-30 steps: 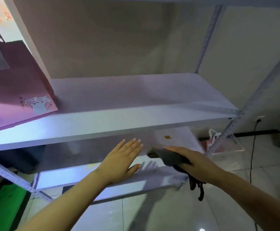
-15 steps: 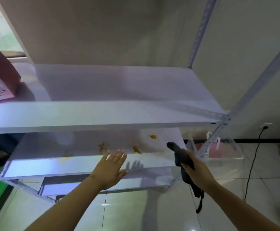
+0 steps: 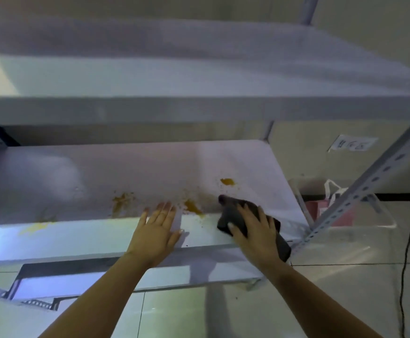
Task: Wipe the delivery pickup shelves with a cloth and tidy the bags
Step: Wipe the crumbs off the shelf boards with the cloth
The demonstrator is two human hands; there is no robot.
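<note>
White metal shelves (image 3: 199, 111) stand against a plain wall over a pale tiled floor. The view has dropped since a second ago: the pink bag that sat at the upper left is out of frame, and the stained lower shelf (image 3: 52, 181) fills the middle. Half a second ago the right hand (image 3: 255, 230) held the cloth (image 3: 233, 211) in the air just off the shelf's front edge; now it presses the dark cloth flat onto the shelf's right front corner, its grip spread wide with the fingers splayed over the fabric. One end of the cloth hangs off the edge beneath the wrist. The left hand (image 3: 157, 228) has come down too, and lies open, palm down, on the front lip, holding nothing.

Wiping of this shelf looks just begun. Orange stains (image 3: 193, 206) lie untouched between the hands, more (image 3: 119, 203) sit left of the left hand, one spot (image 3: 227, 181) lies behind the cloth, and a yellow smear (image 3: 35, 225) marks the front lip at the left.

A clear plastic bin (image 3: 370, 225) stands on the floor to the right, behind the slotted post (image 3: 370, 184). Inside it shows something pink (image 3: 313, 208) and a white bag handle (image 3: 330, 189); what else it holds I cannot tell.
</note>
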